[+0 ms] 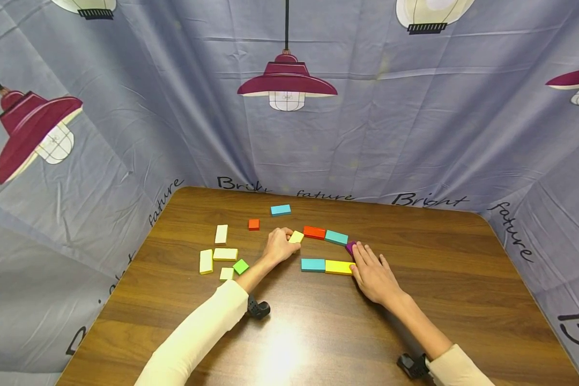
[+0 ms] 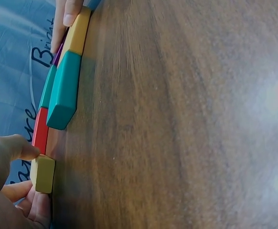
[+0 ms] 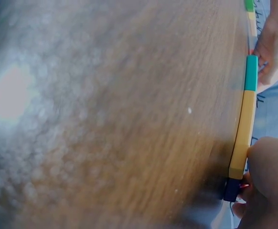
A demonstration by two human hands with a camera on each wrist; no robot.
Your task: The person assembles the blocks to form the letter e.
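Observation:
My left hand (image 1: 277,246) pinches a small pale yellow block (image 1: 296,237) between thumb and fingers, at the left end of a red block (image 1: 314,232). Right of the red one lies a teal block (image 1: 336,237), then a purple block (image 1: 350,247) set at an angle. My right hand (image 1: 375,274) has its fingers extended, with fingertips over the purple block and the thumb at a long yellow block (image 1: 338,267). A blue block (image 1: 313,265) adjoins that yellow one on its left. In the right wrist view a dark block (image 3: 231,190) sits at the long yellow block's end.
On the wooden table (image 1: 444,257), left of my left hand, lie several cream blocks (image 1: 225,254), a green block (image 1: 240,266) and a small red block (image 1: 253,224). Farther back is another blue block (image 1: 281,210). A patterned cloth (image 1: 366,134) hangs behind the table.

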